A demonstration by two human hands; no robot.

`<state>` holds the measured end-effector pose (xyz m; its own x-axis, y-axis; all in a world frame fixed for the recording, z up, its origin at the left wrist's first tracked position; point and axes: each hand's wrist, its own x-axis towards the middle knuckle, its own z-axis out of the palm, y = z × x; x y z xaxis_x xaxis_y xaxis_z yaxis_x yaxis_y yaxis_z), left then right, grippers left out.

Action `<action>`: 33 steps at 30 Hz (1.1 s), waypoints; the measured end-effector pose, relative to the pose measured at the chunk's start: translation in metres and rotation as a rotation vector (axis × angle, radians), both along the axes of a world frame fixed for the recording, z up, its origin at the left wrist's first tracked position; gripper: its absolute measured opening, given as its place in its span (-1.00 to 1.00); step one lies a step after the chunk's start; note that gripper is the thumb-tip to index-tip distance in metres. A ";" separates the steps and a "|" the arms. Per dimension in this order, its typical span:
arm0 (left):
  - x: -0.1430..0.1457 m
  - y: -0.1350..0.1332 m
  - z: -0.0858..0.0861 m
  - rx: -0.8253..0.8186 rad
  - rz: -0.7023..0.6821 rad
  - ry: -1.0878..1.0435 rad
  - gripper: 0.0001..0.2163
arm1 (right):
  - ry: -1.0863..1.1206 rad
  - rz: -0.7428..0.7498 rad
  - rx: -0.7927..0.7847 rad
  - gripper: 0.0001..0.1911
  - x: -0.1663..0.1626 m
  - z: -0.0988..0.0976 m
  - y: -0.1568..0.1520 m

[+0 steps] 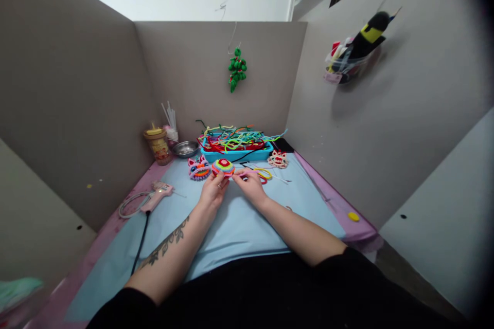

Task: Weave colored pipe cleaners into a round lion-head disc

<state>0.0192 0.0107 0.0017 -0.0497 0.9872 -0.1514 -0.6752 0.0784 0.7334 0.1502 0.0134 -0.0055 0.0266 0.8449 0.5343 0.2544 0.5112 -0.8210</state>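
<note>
My left hand (213,189) pinches the near edge of a round, multicoloured pipe-cleaner coil (223,166) with a red centre, held just above the light blue mat (239,226). My right hand (250,183) is closed on a pink pipe-cleaner strand (240,175) that runs from the coil's right side. Both hands sit close together in the middle of the mat, in front of a blue tray (235,154) heaped with loose coloured pipe cleaners.
Finished pipe-cleaner faces lie at the left (199,169) and right (278,159) of the coil. A pink glue gun (157,193) with its cord, a metal bowl (186,149) and a jar (158,145) stand at the left. Grey partition walls enclose the desk; a green ornament (236,70) hangs at the back.
</note>
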 end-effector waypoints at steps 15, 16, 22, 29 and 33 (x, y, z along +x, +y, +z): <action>0.007 -0.006 0.000 0.056 0.011 0.111 -0.73 | 0.188 0.023 -0.076 -0.76 -0.003 -0.017 0.014; 0.007 -0.006 0.000 0.055 0.010 0.110 -0.73 | 0.194 0.011 -0.062 -0.76 -0.004 -0.018 0.015; 0.006 -0.004 -0.003 0.019 -0.007 0.108 -0.74 | 0.244 0.019 -0.118 -0.73 -0.005 -0.012 0.010; 0.006 -0.003 -0.004 0.028 -0.050 0.040 -0.76 | 0.272 0.077 -0.101 -0.72 -0.006 -0.003 0.003; 0.006 -0.006 -0.002 0.027 -0.045 0.044 -0.75 | 0.283 0.036 -0.106 -0.72 -0.008 -0.003 0.003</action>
<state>0.0253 0.0044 -0.0002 -0.0113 0.9923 -0.1230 -0.6383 0.0875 0.7648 0.1418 0.0168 -0.0086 0.1308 0.8989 0.4183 -0.0092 0.4230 -0.9061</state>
